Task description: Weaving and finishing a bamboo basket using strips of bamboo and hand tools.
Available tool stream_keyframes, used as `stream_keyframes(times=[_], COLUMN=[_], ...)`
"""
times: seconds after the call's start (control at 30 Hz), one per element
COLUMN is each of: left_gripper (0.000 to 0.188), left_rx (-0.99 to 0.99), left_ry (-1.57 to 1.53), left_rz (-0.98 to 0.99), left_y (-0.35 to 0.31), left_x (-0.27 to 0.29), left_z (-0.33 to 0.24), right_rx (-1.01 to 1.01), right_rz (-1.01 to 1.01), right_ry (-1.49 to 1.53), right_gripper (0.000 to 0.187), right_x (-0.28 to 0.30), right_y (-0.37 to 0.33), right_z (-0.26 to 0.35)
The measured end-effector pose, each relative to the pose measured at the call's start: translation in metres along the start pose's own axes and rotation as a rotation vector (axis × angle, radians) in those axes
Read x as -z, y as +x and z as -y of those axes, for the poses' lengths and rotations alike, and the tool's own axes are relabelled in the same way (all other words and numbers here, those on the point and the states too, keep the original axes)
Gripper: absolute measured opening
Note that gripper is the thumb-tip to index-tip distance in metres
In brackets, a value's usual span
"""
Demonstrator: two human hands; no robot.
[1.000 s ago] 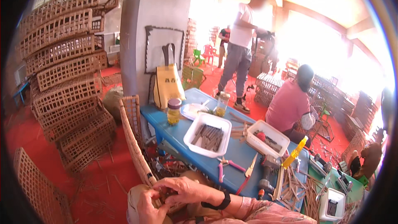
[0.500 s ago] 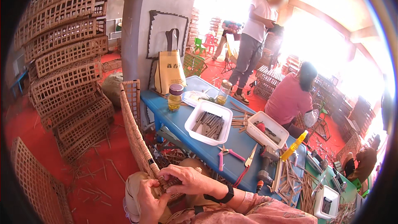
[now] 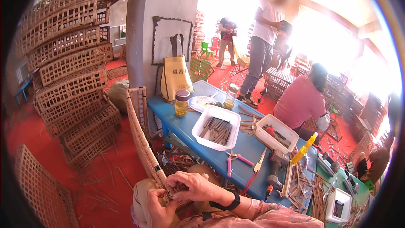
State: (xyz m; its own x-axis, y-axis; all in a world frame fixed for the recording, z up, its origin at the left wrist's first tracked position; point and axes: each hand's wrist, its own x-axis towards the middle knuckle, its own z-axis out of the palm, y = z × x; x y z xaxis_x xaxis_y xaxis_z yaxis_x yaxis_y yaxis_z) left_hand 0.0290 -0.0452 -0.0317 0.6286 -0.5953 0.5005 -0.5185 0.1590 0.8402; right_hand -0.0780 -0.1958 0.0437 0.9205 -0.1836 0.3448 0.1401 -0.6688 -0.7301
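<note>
A woven wicker basket (image 3: pixel 145 147) leans against my lap, its wrapped rim running up and away from me toward the blue table. My left hand (image 3: pixel 161 209) is closed at the rim's near end, thumb and fingers bent around it. Right beside it, my right hand (image 3: pixel 195 187) has its fingers curled over the same rim, with a dark band on the wrist. The fingertips of both hands almost meet. Whether a thin strip is pinched between them is too small to make out.
On the blue table (image 3: pixel 249 158) are a white tray (image 3: pixel 231 145) of dark strips, another white tray (image 3: pixel 291 147), pink-handled pliers (image 3: pixel 240 158), scissors (image 3: pixel 258 165), a power drill (image 3: pixel 276 171), a yellow bottle (image 3: pixel 303 148) and jars. Stacked wicker baskets (image 3: pixel 71 67) stand left. Other people are beyond.
The whole view has shifted slightly, so the table and baskets sit a little lower and to the right. Both hands stay at the basket rim, with only a slight finger movement.
</note>
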Motion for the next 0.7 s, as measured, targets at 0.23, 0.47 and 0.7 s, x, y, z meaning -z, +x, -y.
stream_keyframes(times=[0.23, 0.47, 0.7], left_gripper=[0.041, 0.05, 0.047], left_rx=[-0.059, 0.018, -0.142], left_ry=[0.05, 0.108, 0.131], left_rz=[0.021, -0.011, -0.033], left_y=[-0.005, -0.004, -0.004], left_x=[0.008, 0.0, 0.004], left_z=[-0.008, -0.002, -0.011], right_rx=[0.083, 0.123, 0.137], right_rz=[-0.086, -0.153, -0.17], right_ry=[-0.185, -0.343, -0.385], right_gripper=[0.05, 0.05, 0.052], right_x=[-0.009, -0.016, -0.018], right_y=[-0.01, -0.019, -0.02], right_z=[0.001, 0.002, 0.001])
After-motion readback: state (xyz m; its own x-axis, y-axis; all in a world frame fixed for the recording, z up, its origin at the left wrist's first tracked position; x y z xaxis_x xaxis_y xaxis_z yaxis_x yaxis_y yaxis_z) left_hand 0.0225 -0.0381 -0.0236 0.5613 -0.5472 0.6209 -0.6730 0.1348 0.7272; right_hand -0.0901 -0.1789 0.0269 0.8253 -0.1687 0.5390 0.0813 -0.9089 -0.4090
